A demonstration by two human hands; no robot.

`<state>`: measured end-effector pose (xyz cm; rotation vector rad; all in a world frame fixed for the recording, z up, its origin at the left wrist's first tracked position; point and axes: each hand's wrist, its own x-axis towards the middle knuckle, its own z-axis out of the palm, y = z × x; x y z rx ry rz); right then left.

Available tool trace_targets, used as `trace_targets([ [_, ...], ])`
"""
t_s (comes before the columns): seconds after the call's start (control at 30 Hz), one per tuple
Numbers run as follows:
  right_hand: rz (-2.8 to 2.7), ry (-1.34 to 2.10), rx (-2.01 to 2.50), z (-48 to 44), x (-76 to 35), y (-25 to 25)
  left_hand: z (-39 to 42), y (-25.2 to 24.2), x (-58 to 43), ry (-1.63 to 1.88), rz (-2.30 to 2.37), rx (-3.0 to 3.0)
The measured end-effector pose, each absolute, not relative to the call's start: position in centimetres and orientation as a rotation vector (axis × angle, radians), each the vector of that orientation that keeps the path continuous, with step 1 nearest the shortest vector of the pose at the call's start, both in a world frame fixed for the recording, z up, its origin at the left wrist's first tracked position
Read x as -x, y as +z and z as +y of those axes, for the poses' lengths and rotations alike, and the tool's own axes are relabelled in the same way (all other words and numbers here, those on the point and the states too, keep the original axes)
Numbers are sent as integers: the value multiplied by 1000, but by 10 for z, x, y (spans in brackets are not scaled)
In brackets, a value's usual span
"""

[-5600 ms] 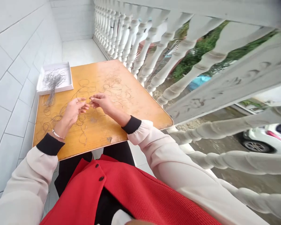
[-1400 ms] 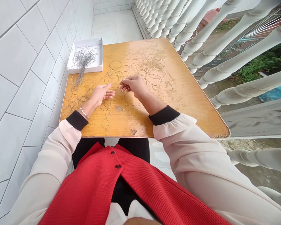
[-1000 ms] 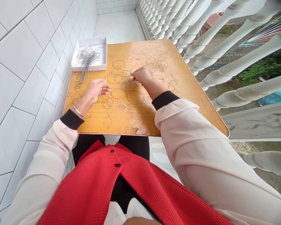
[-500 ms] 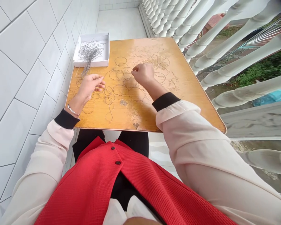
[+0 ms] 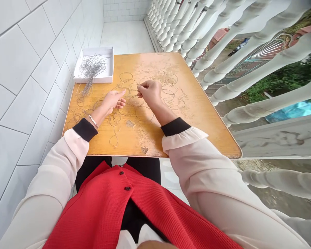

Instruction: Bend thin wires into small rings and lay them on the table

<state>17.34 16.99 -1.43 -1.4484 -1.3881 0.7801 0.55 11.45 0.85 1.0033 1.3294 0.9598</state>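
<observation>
On your left, the white tiled wall (image 5: 23, 79) stands close along the table, so there the room for your elbow is small. On your right, the white railing (image 5: 251, 110) runs past the far right corner and comes near the right edge. The yellow wooden table (image 5: 202, 117) has its near edge just before your body; its widest stretch of wood lies to the right of your right forearm. The white box (image 5: 101, 52) sits at the far left corner, beside the wall. A bundle of dark strands (image 5: 91, 74) lies in it and hangs over its near side onto the wood.

Your right hand (image 5: 151, 92) is closed, thumb and forefinger pinched together above the middle of the table; if a strand is between them, you cannot tell. Your left hand (image 5: 112, 101) is half opened, its thumb apart from the lightly bent fingers. Thin dark loops (image 5: 131, 84) lie under and around both hands. A bracelet (image 5: 93, 121) circles your left wrist.
</observation>
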Motion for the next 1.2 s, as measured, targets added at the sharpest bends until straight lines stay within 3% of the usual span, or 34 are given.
trace_targets([
  [0.3, -1195, 1001, 1269, 143, -162, 0, 103, 6, -3, 1075, 1354, -879],
  [0.77, -1226, 1181, 1365, 142, -164, -7, 103, 4, 2, 1091, 1293, -923],
  [0.9, -1540, 893, 1487, 150, -173, -21, 101, 4, 4, 968, 1327, -967],
  [1.0, -1735, 610, 1302, 147, -171, -20, 101, 1, 5, 905, 1308, -1002],
  [1.2, -1832, 891, 1142, 143, -164, -8, 97, 6, 5, 787, 1213, -1107],
])
